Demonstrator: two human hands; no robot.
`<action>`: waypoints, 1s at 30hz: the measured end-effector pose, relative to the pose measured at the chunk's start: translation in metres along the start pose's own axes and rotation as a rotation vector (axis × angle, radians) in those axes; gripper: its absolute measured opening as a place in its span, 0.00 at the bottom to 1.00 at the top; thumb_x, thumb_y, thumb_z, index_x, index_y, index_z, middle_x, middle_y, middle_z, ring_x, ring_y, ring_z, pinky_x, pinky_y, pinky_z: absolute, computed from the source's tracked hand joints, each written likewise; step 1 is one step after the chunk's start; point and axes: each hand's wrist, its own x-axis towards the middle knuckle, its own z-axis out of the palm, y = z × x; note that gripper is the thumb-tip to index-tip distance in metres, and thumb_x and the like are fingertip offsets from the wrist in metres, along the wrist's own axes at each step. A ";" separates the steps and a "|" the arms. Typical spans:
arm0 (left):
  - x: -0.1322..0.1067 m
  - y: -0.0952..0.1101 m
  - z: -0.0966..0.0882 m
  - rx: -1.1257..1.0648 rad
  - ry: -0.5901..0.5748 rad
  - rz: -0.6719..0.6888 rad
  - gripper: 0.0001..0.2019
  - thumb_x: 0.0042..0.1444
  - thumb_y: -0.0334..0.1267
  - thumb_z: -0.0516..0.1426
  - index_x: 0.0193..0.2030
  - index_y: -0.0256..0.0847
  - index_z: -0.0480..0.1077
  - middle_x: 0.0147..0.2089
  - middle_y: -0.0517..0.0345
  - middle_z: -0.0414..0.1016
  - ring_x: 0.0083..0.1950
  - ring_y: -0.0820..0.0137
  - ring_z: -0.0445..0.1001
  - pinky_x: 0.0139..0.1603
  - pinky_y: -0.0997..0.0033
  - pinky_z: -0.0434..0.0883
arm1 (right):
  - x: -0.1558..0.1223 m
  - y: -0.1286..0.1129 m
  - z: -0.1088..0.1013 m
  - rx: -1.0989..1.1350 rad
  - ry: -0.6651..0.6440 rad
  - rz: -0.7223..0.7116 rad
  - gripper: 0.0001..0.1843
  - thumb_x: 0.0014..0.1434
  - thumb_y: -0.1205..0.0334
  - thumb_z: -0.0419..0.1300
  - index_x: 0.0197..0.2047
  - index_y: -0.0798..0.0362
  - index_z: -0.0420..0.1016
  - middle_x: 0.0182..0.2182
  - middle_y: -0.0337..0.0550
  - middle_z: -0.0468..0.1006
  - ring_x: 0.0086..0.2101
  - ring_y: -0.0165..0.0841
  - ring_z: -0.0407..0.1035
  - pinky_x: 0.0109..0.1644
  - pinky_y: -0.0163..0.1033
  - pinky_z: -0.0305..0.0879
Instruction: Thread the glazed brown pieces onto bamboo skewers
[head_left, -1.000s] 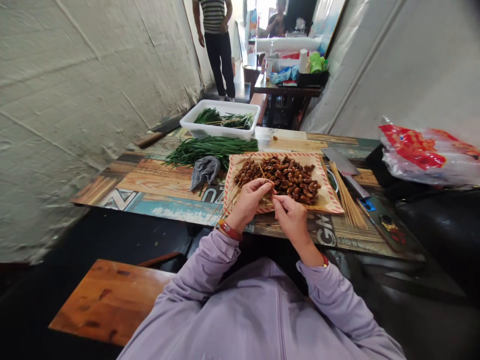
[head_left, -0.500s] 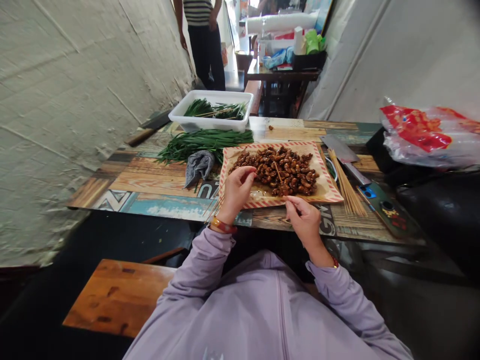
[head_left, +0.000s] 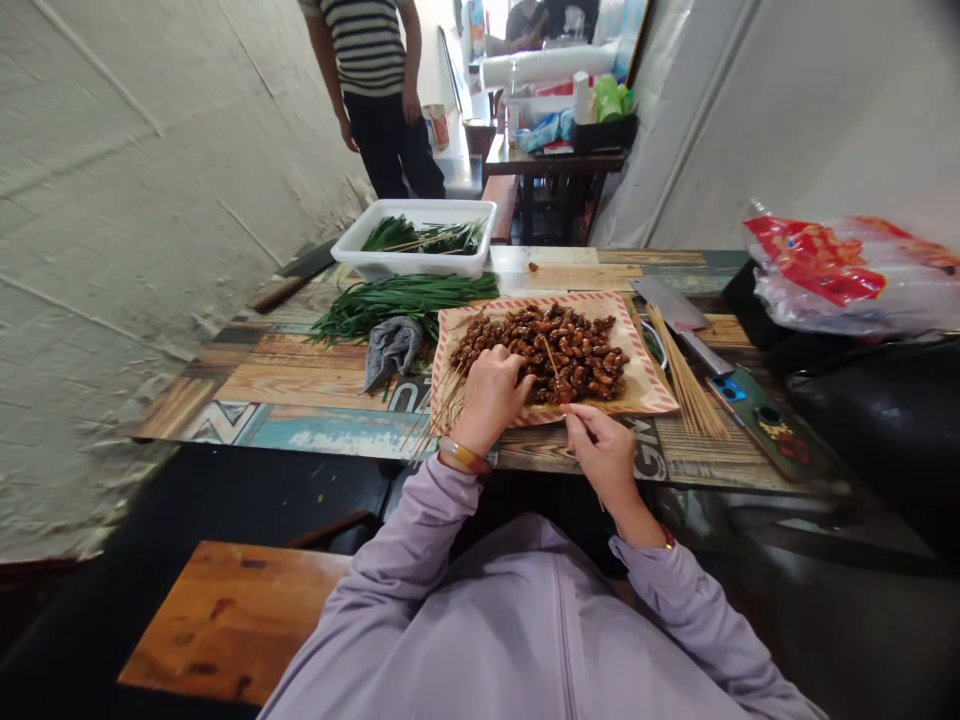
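A heap of glossy brown pieces that look like silkworm pupae (head_left: 577, 350) lies on a paper-lined tray with a red-and-white striped rim (head_left: 652, 375). My left hand (head_left: 495, 393) is over the near left part of the heap, fingers curled down to the pieces; whatever is between the fingertips is hidden. Just off the tray's near edge, my right hand (head_left: 606, 447) pinches a thin bamboo skewer (head_left: 601, 504), mostly hidden by the hand. Another stick (head_left: 551, 355) stands tilted in the heap. Several skewers (head_left: 448, 400) rest at the tray's left edge.
Right of the tray lie loose bamboo skewers (head_left: 686, 385), a cleaver (head_left: 671, 303) and a phone (head_left: 772, 425). Green chives (head_left: 405, 300), a grey cloth (head_left: 392, 350) and a white tub (head_left: 420, 265) are on the left. A person (head_left: 371, 90) stands beyond the table.
My left hand has moved right and down onto the heap, its fingers now curled over the pieces. My right hand stays pinched near the tray's edge. The view has tipped slightly upward.
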 end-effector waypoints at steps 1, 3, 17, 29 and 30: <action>0.000 0.000 0.001 0.021 -0.005 -0.002 0.07 0.57 0.38 0.57 0.39 0.38 0.73 0.40 0.47 0.69 0.44 0.60 0.67 0.45 0.60 0.64 | 0.001 0.000 0.000 -0.008 -0.008 -0.007 0.15 0.62 0.54 0.55 0.41 0.53 0.79 0.20 0.37 0.76 0.21 0.30 0.70 0.28 0.34 0.67; 0.001 -0.001 0.001 0.041 -0.009 0.002 0.07 0.57 0.38 0.57 0.38 0.38 0.73 0.40 0.47 0.69 0.44 0.59 0.67 0.45 0.60 0.64 | 0.002 0.000 0.001 -0.020 -0.017 -0.017 0.14 0.62 0.55 0.55 0.41 0.53 0.79 0.21 0.38 0.77 0.23 0.31 0.71 0.29 0.34 0.67; -0.087 0.009 -0.081 -0.326 0.328 -0.013 0.15 0.58 0.35 0.57 0.52 0.48 0.70 0.49 0.52 0.73 0.50 0.64 0.72 0.52 0.61 0.69 | 0.036 0.007 -0.104 -0.391 0.268 -0.018 0.13 0.64 0.55 0.51 0.43 0.54 0.71 0.28 0.43 0.78 0.23 0.30 0.68 0.30 0.36 0.63; -0.042 -0.094 -0.058 -0.829 0.141 -0.501 0.28 0.55 0.50 0.58 0.59 0.38 0.64 0.57 0.45 0.69 0.57 0.63 0.69 0.58 0.63 0.64 | 0.071 0.054 -0.099 -0.561 0.063 0.044 0.13 0.63 0.59 0.51 0.41 0.56 0.73 0.33 0.56 0.79 0.33 0.40 0.71 0.37 0.41 0.58; -0.040 -0.094 -0.049 -0.867 0.141 -0.519 0.29 0.54 0.51 0.58 0.59 0.38 0.63 0.58 0.44 0.69 0.57 0.63 0.69 0.58 0.63 0.64 | 0.071 0.055 -0.098 -0.543 0.064 0.048 0.13 0.62 0.59 0.51 0.41 0.55 0.73 0.33 0.55 0.79 0.33 0.40 0.71 0.37 0.41 0.59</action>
